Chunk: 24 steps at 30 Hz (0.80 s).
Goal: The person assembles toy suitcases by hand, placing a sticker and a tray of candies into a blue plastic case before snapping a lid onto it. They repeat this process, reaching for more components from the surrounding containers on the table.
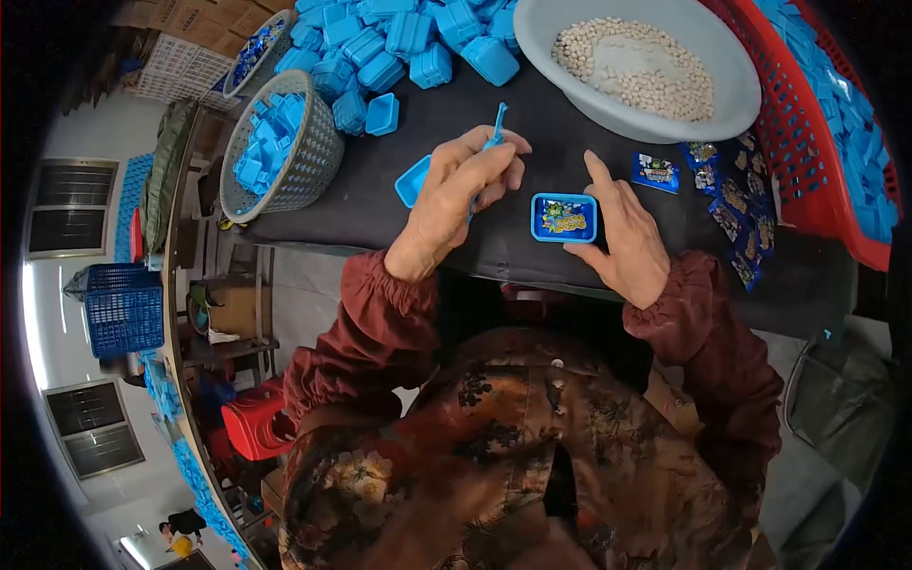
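My left hand [461,180] is closed around a thin blue plastic piece [499,123], whose narrow end sticks up past the fingers; the rest is mostly hidden. Partly behind that hand lies an open blue box half [412,182]. A small blue box [564,218] sits on the black table top with a printed foil packet [562,218] inside it. Beside it, my right hand [627,233] is open, index finger stretched out and thumb near the box's lower right corner. Another printed packet [655,173] lies just above the right hand.
Blue cases [399,47] are heaped at the back. A grey basket [318,142] of blue parts stands left. A pale basin [537,57] holds white pellets and powder. More packets [736,204] lie at right, beside a red basket [803,114] of blue pieces.
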Each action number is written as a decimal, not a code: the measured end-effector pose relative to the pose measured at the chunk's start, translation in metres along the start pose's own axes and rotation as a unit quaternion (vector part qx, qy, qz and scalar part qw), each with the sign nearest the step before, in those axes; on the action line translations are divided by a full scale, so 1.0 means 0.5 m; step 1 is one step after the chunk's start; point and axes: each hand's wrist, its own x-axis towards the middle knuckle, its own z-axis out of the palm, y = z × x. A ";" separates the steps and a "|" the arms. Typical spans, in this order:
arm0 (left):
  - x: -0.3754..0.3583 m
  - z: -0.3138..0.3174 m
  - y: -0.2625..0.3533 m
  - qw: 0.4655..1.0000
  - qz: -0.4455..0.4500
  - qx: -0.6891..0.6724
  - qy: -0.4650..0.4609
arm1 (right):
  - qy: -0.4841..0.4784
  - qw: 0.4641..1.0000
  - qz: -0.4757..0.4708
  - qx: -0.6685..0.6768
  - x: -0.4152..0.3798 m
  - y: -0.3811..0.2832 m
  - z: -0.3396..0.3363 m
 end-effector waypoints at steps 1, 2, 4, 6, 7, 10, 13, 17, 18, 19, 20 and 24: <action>0.000 0.002 -0.002 0.999 0.032 0.025 0.007 | 0.002 1.000 0.004 0.002 -0.001 0.001 0.000; -0.001 0.004 -0.005 0.997 0.065 0.050 0.014 | 0.001 1.000 0.003 0.008 -0.001 0.002 0.000; -0.001 0.016 -0.003 0.982 0.090 0.158 0.050 | 0.000 1.000 0.002 0.016 -0.001 0.003 -0.001; 0.009 0.019 -0.007 0.954 0.116 0.264 0.087 | 0.006 1.000 -0.011 0.006 -0.002 0.005 -0.002; 0.023 0.010 -0.013 0.908 0.167 0.376 0.075 | 0.006 1.000 -0.010 0.007 -0.001 0.006 -0.002; 0.062 -0.006 -0.046 0.816 0.251 0.518 0.064 | 0.003 0.999 0.008 0.032 -0.001 0.009 -0.005; 0.081 -0.006 -0.066 0.777 0.270 0.565 0.065 | -0.005 0.999 0.021 0.031 -0.004 0.010 -0.008; 0.075 -0.014 -0.065 0.751 0.240 0.613 0.046 | -0.004 1.000 0.012 0.024 -0.005 0.012 -0.012; 0.070 -0.021 -0.062 0.765 0.242 0.595 0.043 | -0.005 1.000 -0.002 0.016 -0.002 0.011 -0.010; 0.068 -0.028 -0.061 0.765 0.241 0.596 0.043 | -0.005 1.000 -0.001 0.018 -0.002 0.011 -0.010; 0.065 -0.036 -0.061 0.770 0.240 0.590 0.034 | -0.006 1.000 -0.002 0.018 -0.003 0.011 -0.011; 0.068 -0.040 -0.058 0.754 0.241 0.611 0.024 | -0.010 0.999 0.016 0.051 -0.003 0.010 -0.017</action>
